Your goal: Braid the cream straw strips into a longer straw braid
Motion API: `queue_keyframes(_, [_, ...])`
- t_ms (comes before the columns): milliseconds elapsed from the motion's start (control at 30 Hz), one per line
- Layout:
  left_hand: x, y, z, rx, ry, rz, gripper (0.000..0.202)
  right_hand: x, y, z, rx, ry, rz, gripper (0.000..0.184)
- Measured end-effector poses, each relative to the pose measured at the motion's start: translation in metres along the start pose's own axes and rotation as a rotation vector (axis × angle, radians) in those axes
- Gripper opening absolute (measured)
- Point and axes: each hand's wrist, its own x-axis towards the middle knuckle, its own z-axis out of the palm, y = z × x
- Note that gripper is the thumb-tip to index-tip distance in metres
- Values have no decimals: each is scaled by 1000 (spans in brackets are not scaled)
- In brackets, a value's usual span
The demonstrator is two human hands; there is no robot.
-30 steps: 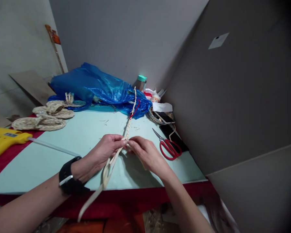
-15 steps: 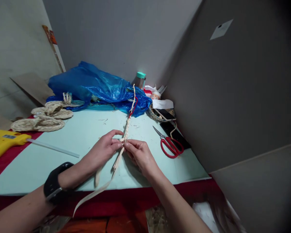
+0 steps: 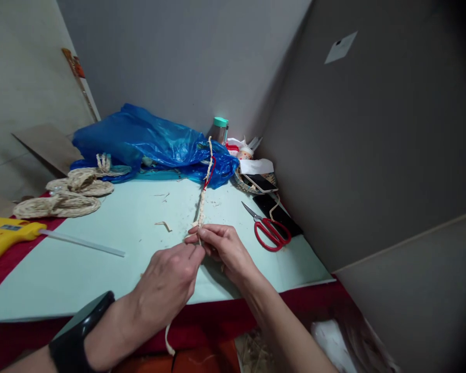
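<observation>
A pale straw-coloured braid runs toward the back of the table, with a red cord along its upper part. My right hand pinches the braid's near end between thumb and fingers. Just below and to the left, my left hand is closed, knuckles up, on the loose strands coming off that end; its fingertips are mostly hidden. A flat strand tail hangs below my left wrist, past the table's front edge.
Red-handled scissors and a dark phone lie to the right. On the left are a yellow glue gun with its glue stick and several coiled straw bundles. A blue plastic bag lies at the back, beside a green-lidded jar.
My left hand has left the pinch point, turned knuckles up and come down toward me with the strands. My right hand stays at the braid's end. A small straw scrap now shows on the table.
</observation>
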Motion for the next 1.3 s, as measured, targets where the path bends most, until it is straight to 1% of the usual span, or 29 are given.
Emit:
queue_keyframes(67, [6,-6,-7,-84,24,-45,27,0,0,-2,16,6,-13,25])
queue_keyframes(167, [21,-24,-18,-293,157,-255,22,-1,0,-3,29,-3,-12,21])
queue_keyframes(200, [26,-31,-19,-408,160,-332,18,-1,0,-3,26,-14,-11,20])
queue_keyframes(233, [31,-37,-18,-601,103,-378,17,-2,0,-3,22,-24,-12,19])
queue_keyframes(300, [39,-44,-11,-993,-79,-374,18,-3,0,-5,-2,-38,-25,20])
queue_keyframes(333, [42,-45,-6,-1145,-165,-361,17,-4,0,-6,-25,-43,-35,21])
queue_keyframes(367, [44,-45,-1,-1250,-225,-349,16,-4,0,-8,-53,-47,-48,21])
queue_keyframes(433, [47,-41,8,-1368,-282,-361,16,-5,0,-12,-122,-47,-83,21])
queue_keyframes(567, [47,-35,17,-1470,-293,-458,15,-6,-2,-19,-289,-51,-125,21])
queue_keyframes(633, [46,-34,18,-1522,-301,-512,13,-8,-4,-19,-394,-44,-129,19])
queue_keyframes(733, [44,-34,17,-1629,-298,-598,12,-13,-5,-17,-505,-18,-123,9])
queue_keyframes(833, [43,-33,15,-1685,-268,-668,18,-17,-4,-15,-561,-1,-144,12])
queue_keyframes(933, [44,-31,12,-1660,-236,-699,20,-21,-5,-13,-635,7,-175,12])
queue_keyframes(1100, [44,-29,8,-1511,-195,-681,20,-28,-13,-8,-779,47,-169,12])
queue_keyframes(1200, [43,-27,9,-1429,-159,-681,20,-30,-13,-6,-867,99,-149,14])
queue_keyframes(1300, [42,-26,12,-1409,-147,-682,25,-31,-10,-5,-928,125,-147,15])
